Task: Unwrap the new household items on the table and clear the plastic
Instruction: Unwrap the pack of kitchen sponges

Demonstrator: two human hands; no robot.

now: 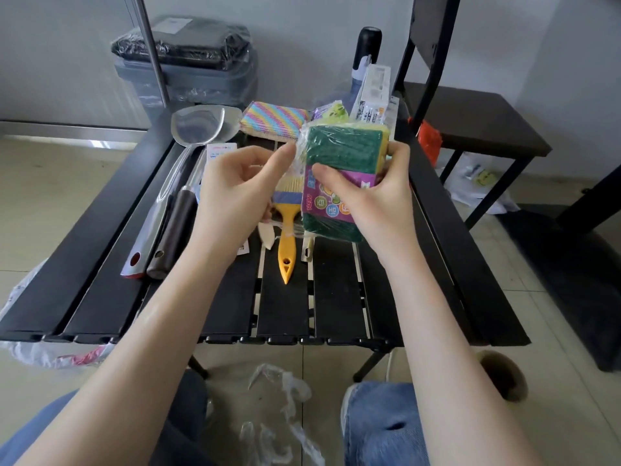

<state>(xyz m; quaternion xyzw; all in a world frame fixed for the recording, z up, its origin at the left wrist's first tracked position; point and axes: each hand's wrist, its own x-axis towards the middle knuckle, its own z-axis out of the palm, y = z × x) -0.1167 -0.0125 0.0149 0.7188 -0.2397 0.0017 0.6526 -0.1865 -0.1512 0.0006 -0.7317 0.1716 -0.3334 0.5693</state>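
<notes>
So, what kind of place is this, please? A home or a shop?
Probably a room in a home, not a shop. A low black slatted table stands on a tiled floor, a wrapped grey bin sits against a plain wall, and a dark chair is beside it.

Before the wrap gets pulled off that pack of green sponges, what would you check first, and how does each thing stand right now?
1. Right hand holds the sponge pack firmly: ok, fingers curl round it.
2. Left hand has hold of the plastic wrap: ok, pinched at the pack's upper left edge.
3. Wrap already torn open: cannot tell.
4. Pack is lifted off the table: ok, held above the yellow brush.
5. Nearby items out of the pull path: ok, metal spatula lies well to the left.
6. Old plastic cleared: not ok, scraps lie on the floor.
</notes>
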